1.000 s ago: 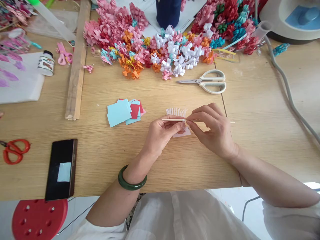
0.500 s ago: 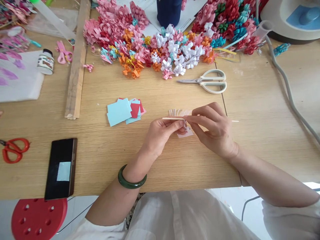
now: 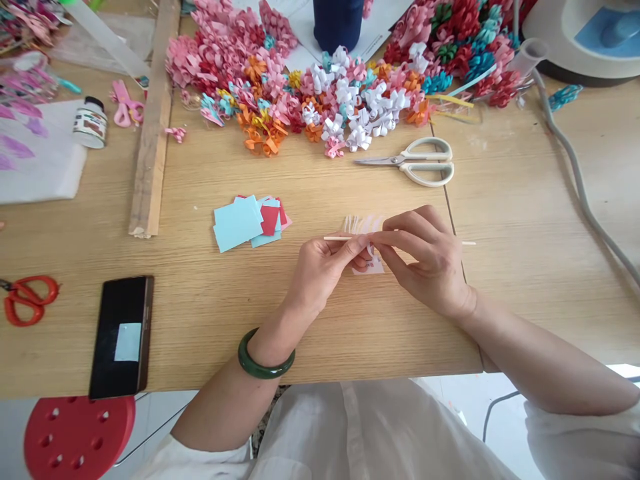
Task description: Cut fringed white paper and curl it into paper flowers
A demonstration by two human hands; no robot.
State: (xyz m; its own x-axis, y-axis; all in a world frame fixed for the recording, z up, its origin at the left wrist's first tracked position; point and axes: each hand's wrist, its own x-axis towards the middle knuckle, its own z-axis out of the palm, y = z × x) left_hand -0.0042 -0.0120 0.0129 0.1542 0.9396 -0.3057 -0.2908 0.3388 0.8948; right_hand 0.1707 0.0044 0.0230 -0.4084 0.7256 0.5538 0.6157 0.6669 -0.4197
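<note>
My left hand [image 3: 320,270] is closed, thumb and fingers pinching a thin pale stick [image 3: 336,238] together with a slip of pale pink paper [image 3: 371,268]. The paper's far edge is cut into narrow strips that fan out beyond my fingers. From the other side, my right hand [image 3: 430,263] is closed too, its fingertips meeting my left thumb at the stick. One stick end juts out left of my left hand, the other shows past my right hand. Exactly how the paper meets the stick is hidden by the fingers.
White-handled scissors [image 3: 427,161] lie beyond my hands, blue and red paper cards [image 3: 237,223] to the left. Farther left are a phone [image 3: 123,337], red scissors [image 3: 33,300] and a wooden bar [image 3: 155,133]. Many curled paper flowers [image 3: 280,87] are heaped at the back.
My left thumb has shifted slightly forward and right along the stick. The strips of the paper have swung a little to the right. My right hand has barely moved.
</note>
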